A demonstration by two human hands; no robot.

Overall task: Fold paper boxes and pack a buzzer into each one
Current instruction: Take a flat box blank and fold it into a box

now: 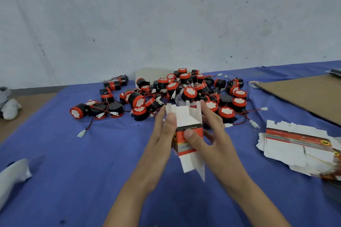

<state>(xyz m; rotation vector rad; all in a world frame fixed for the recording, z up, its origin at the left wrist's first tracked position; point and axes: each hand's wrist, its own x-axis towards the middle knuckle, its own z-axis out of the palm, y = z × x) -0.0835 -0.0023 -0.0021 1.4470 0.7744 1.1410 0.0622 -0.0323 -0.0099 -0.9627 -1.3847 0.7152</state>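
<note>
**Head view.**
- **Item:** one red, white and grey printed paper box [187, 118], opened into a tube, with the flaps at both ends unfolded. It is held just in front of the heap of black-and-red round buzzers with wire leads [184, 94].
- **Grip:** left hand [162, 134] and right hand [215, 134] each clasp the box, thumbs on the near faces, fingers behind.
- **Stock:** a stack of flat printed box blanks [299, 145], right of the heap, unfolded.
- **Finished boxes:** none in sight.
- **Judged status:** first folds only. Closing this box, packing it and working through the whole heap are still to do.

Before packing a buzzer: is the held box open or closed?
Open: the box has flaps sticking out unfolded at both ends.
</note>
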